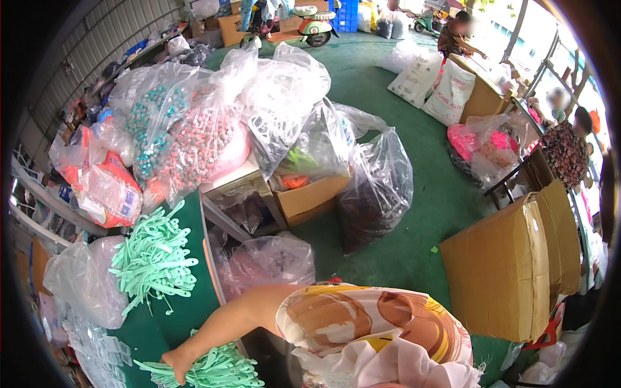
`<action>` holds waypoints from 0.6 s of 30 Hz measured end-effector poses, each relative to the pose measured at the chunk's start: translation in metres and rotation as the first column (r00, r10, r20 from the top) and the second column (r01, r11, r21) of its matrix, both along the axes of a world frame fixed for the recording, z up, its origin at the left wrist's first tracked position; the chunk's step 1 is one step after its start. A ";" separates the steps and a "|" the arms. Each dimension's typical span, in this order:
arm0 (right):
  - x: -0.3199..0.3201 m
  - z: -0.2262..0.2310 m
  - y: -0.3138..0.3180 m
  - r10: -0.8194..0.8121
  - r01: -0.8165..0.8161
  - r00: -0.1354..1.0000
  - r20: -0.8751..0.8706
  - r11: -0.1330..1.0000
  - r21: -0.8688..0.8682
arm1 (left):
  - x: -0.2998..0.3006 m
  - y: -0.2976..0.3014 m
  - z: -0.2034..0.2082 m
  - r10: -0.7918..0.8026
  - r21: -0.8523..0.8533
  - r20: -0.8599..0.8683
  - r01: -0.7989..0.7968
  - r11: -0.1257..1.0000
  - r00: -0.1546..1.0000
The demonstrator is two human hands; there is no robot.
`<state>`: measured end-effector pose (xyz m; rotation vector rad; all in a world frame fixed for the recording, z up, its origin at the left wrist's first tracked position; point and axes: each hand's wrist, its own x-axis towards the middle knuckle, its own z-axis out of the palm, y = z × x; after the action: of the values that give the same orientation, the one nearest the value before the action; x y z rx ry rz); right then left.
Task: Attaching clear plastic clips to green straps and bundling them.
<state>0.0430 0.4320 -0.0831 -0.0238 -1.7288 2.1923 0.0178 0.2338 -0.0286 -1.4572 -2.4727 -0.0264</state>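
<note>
My right hand (179,365) reaches across to the left at the lower edge, its bare forearm coming out of a loose patterned sleeve. Its fingers close on a bundle of mint-green strips (223,368), thin and flexible-looking with rounded ends. Strip ends stick out to the left of the hand, and most of the bundle spreads to its right. Farther up the dark green tabletop (194,223) lies a larger tangled pile of the same strips (155,255), apart from the hand. My left hand is outside the picture.
Clear bags of turquoise (152,119) and coral-and-grey pieces (200,139) crowd the table's far end. Translucent plastic parts (97,352) lie at the left. A dark-filled bag (378,194) and large cardboard box (501,268) stand on the floor. Two people (456,35) (566,145) sit at the right.
</note>
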 end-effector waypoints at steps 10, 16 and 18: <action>0.006 0.003 0.005 -0.090 0.089 0.995 0.034 0.995 0.039 | -0.006 0.005 -0.013 0.010 0.146 0.066 -0.019 0.989 0.998; -0.005 0.006 -0.006 0.008 -0.009 1.000 0.017 0.998 0.056 | 0.006 0.019 0.010 0.119 -0.016 0.169 -0.118 0.993 0.978; 0.010 0.016 -0.010 -0.040 0.038 0.999 0.026 0.996 0.077 | -0.014 0.003 -0.007 0.221 -0.035 0.198 -0.219 0.975 0.955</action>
<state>0.0529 0.4221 -0.0669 -0.0679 -1.8109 2.1060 0.0037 0.2369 -0.0356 -1.2287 -2.7898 -0.1193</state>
